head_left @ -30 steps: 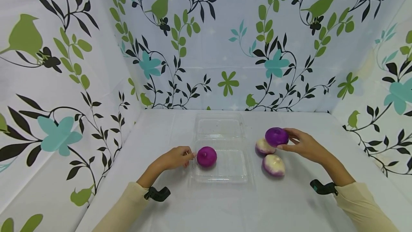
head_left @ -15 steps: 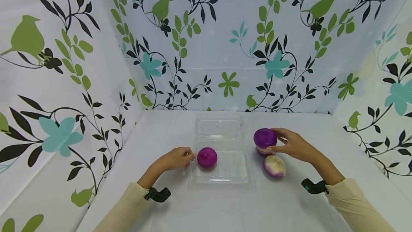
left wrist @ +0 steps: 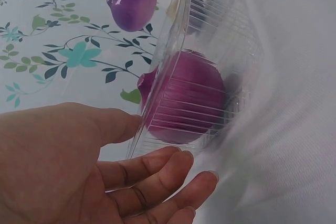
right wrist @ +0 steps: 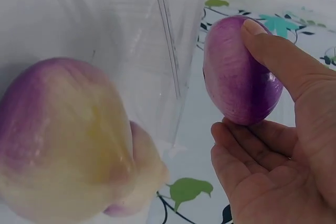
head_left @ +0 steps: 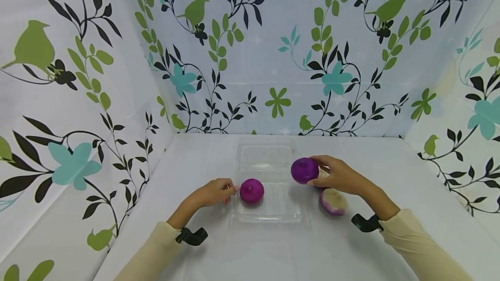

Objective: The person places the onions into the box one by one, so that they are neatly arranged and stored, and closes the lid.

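Onion (head_left: 304,171) apparently above box edge (head_left: 300,208).

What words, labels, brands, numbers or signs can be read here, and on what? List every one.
None can be read.
Clear container: any moulded marks are too faint to read.
Vegetables: no labels visible.
Patterned backdrop: pictures only, no lettering.
Black wrist devices: too small to tell.

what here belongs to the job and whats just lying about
Seemingly in the job:
smooth round purple vegetable, in right hand
clear plastic container, left hand at its rim
round magenta vegetable inside it

Lying about, maybe for later:
rounded cream-and-purple vegetable
second cream-and-purple vegetable
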A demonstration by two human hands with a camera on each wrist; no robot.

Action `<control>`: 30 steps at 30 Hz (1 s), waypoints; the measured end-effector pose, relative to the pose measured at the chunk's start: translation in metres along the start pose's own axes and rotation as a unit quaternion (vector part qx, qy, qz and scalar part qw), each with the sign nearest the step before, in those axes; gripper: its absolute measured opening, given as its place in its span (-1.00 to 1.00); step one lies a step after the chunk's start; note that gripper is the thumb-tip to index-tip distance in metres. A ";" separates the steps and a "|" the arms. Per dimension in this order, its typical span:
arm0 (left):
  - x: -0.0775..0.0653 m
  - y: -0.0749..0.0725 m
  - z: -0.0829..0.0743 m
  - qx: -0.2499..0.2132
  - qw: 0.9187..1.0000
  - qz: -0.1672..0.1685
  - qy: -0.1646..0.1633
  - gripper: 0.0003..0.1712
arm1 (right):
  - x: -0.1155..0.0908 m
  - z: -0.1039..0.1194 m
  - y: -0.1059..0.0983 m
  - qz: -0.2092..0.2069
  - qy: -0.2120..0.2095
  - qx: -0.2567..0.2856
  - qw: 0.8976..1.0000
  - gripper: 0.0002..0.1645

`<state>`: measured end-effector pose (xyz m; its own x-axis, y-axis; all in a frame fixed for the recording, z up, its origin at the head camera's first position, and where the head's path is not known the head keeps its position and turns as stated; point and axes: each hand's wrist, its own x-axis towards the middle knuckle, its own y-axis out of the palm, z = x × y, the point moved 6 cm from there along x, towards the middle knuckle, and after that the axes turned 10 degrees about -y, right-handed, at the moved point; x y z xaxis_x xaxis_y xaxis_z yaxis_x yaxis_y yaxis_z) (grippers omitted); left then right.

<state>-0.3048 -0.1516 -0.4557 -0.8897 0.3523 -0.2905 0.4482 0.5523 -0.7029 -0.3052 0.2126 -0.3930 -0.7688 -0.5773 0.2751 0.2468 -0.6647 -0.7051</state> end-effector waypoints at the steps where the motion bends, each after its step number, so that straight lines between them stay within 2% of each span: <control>1: 0.000 0.000 0.000 0.000 1.000 0.000 0.003 -0.64 | 0.002 0.001 0.002 0.003 -0.001 -0.003 1.000 -0.09; 8: -0.003 -0.001 -0.004 -0.004 1.000 0.002 0.005 -0.62 | 0.014 0.007 0.019 0.040 0.023 -0.022 0.999 -0.03; 14: -0.004 -0.002 -0.004 -0.007 1.000 0.001 0.009 -0.63 | 0.023 0.016 0.029 0.074 0.019 -0.047 0.996 -0.06; 17: -0.004 -0.002 -0.004 -0.007 1.000 0.003 0.006 -0.64 | 0.028 0.018 0.033 0.090 0.037 -0.057 0.994 -0.05; 21: -0.003 -0.002 -0.003 -0.006 1.000 0.003 0.002 -0.64 | 0.034 0.020 0.042 0.102 0.065 -0.056 0.991 -0.04; 30: -0.004 -0.001 -0.003 -0.004 1.000 0.003 0.000 -0.63 | 0.045 0.026 0.059 0.119 0.068 -0.071 0.988 -0.08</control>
<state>-0.3015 -0.1511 -0.4512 -0.8872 0.3552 -0.2945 0.4539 0.5566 -0.6958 -0.3099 0.1348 -0.4054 -0.7734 -0.6339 0.0066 0.3529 -0.4392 -0.8262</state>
